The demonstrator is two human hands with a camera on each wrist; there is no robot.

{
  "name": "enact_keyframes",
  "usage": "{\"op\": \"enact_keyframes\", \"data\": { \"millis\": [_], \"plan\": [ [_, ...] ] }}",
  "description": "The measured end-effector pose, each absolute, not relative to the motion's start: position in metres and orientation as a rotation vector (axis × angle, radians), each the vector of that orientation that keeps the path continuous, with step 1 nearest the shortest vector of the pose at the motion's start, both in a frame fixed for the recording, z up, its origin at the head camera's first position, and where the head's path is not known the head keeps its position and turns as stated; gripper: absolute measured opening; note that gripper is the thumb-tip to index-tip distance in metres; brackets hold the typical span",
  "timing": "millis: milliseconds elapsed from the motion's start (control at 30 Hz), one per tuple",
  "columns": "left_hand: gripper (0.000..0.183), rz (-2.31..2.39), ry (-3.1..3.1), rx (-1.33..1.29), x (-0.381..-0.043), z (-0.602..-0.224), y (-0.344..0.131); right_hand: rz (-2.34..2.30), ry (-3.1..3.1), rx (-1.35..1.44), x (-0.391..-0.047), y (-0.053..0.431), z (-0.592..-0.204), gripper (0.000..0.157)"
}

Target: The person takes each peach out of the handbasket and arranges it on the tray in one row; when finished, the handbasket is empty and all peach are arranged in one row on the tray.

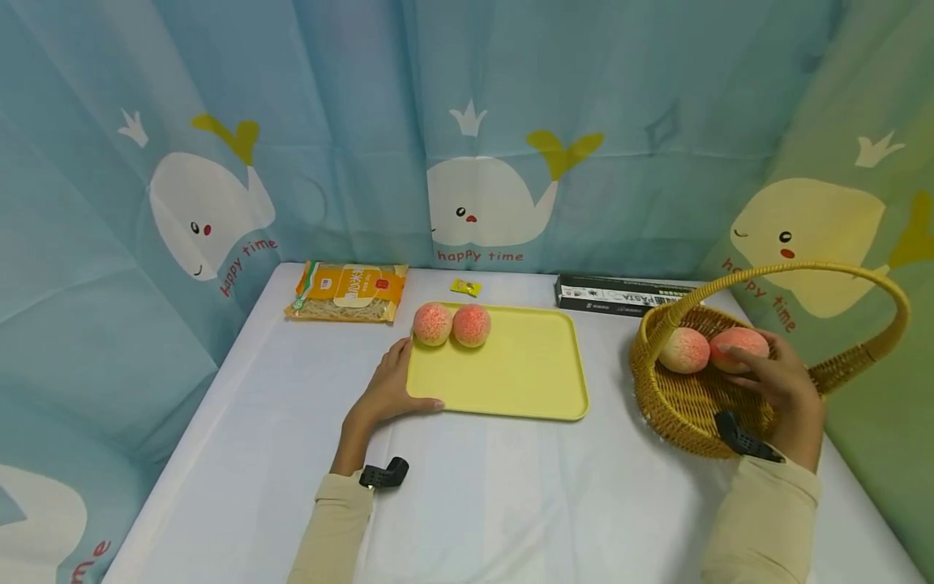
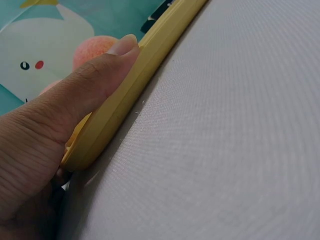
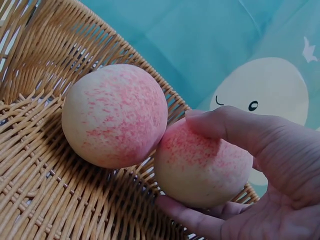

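My right hand (image 1: pixel 788 381) reaches into the wicker basket (image 1: pixel 657 405) and grips a pink-and-cream peach (image 3: pixel 202 172), thumb on top and fingers beneath. Touching it on its left is a second peach (image 3: pixel 115 115), resting against the woven wall. My left hand (image 1: pixel 390 385) holds the near left corner of a yellow tray (image 1: pixel 518 365). Its thumb (image 2: pixel 107 70) lies along the tray's front edge, and the fingers are at the left edge, partly hidden. Two more peaches, one (image 1: pixel 433 324) at the corner and one (image 1: pixel 472 326) beside it, sit at the tray's far left.
An orange food packet (image 1: pixel 350 292) lies at the back left of the white table (image 1: pixel 255 454). Behind the tray is a small yellow sachet (image 1: pixel 466 287). A dark pasta box (image 1: pixel 613 294) stands behind the basket, whose tall handle (image 1: pixel 803 268) arches to the right. Whale-print curtains (image 1: pixel 350 122) surround the table.
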State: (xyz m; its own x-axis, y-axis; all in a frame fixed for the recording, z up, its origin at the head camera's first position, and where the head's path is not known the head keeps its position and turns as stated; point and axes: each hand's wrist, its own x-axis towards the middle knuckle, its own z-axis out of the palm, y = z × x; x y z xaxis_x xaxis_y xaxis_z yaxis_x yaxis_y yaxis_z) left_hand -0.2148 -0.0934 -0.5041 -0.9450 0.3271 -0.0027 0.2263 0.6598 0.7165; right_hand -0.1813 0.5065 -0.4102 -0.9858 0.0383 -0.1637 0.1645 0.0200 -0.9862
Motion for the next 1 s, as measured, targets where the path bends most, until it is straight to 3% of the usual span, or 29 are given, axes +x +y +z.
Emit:
{"op": "enact_keyframes", "data": {
  "millis": [233,500,733,1000],
  "plan": [
    [0.129,1.147,2.733,0.464,-0.214,-0.501,-0.094,-2.119,2.278,0.305,-0.177,0.501,-0.409,0.061],
    [0.130,1.145,2.732,0.462,-0.213,-0.500,-0.093,-2.451,2.028,0.153,-0.168,0.498,-0.402,0.049],
    [0.130,1.144,2.737,0.462,-0.214,-0.501,-0.093,-2.695,1.798,0.066,-0.161,0.491,-0.394,0.063],
    [0.131,1.119,2.749,0.449,-0.215,-0.500,-0.093,-2.914,1.575,0.105,-0.158,0.482,-0.388,0.066]
  ]
}}
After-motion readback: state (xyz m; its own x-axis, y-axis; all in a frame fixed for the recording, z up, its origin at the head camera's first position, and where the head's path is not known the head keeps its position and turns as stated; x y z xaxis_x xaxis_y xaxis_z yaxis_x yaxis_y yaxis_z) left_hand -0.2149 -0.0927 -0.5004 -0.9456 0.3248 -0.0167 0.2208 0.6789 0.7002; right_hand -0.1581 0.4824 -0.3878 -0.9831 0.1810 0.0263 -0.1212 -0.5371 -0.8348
